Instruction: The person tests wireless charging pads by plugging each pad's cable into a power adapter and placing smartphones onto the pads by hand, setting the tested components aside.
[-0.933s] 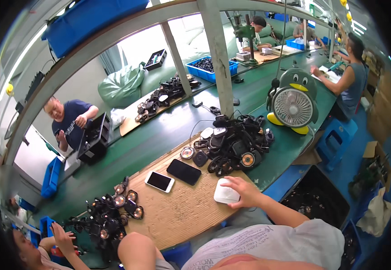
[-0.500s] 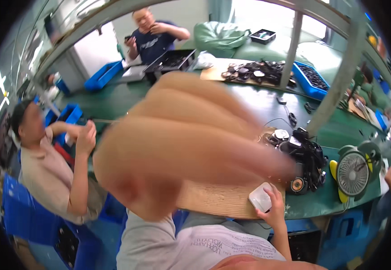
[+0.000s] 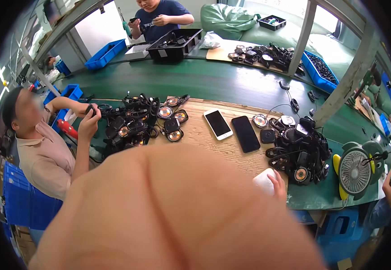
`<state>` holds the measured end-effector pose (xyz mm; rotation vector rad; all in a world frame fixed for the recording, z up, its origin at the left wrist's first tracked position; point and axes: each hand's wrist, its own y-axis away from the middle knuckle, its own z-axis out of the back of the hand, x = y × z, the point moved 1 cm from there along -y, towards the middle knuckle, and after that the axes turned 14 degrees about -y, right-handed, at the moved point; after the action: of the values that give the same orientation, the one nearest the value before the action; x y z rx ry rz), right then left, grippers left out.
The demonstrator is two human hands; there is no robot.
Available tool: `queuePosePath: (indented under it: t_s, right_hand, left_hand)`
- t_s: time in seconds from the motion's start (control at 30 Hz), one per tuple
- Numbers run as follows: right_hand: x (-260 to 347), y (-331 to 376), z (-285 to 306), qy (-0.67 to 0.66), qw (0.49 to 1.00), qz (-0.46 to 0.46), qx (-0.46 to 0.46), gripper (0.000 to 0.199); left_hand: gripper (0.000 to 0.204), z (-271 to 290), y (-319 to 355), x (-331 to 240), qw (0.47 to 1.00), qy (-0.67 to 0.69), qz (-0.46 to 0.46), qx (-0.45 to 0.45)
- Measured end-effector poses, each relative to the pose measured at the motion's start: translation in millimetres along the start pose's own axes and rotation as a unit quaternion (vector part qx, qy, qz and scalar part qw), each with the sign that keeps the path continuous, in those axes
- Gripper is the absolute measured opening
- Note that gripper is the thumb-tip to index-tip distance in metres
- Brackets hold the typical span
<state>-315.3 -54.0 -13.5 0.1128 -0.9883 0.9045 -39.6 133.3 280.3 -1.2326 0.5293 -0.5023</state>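
My left hand [image 3: 182, 211] is raised close to the camera and fills the lower middle as a large blurred shape. Its fingers cannot be made out, and it hides the near part of the board. Beyond it, partly covered, my right hand [image 3: 278, 185] has its fingers curled on a white rounded case [image 3: 263, 181] at the board's near right. A white-framed phone [image 3: 218, 124] and a black phone [image 3: 245, 134] lie side by side on the ribbed cardboard [image 3: 195, 108].
Black cabled devices with copper coils lie heaped at left [image 3: 132, 121] and right [image 3: 301, 153]. A small fan [image 3: 355, 173] stands far right, before a metal post [image 3: 344, 76]. One co-worker [image 3: 47, 144] sits at left; another [image 3: 164, 18] sits across, behind a black bin [image 3: 175, 45].
My left hand has come lower and nearer the camera, uncovering the phones and the left heap. The view has shifted slightly. My right hand stays at the white case.
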Motion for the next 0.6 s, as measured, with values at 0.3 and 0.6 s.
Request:
queuePosePath:
  t_s: [0.3, 0.6]
  right_hand:
    - [3, 2, -6, -0.008, 1.000, 0.008, -0.006, 0.077]
    - [1, -6, -2, 0.008, 1.000, 0.001, 0.001, 0.078]
  left_hand:
    - [0.030, 17, 11, 28, 0.998, -0.021, -0.050, -0.017]
    - [0.030, -10, 23, 38, 0.990, -0.007, -0.083, -0.112]
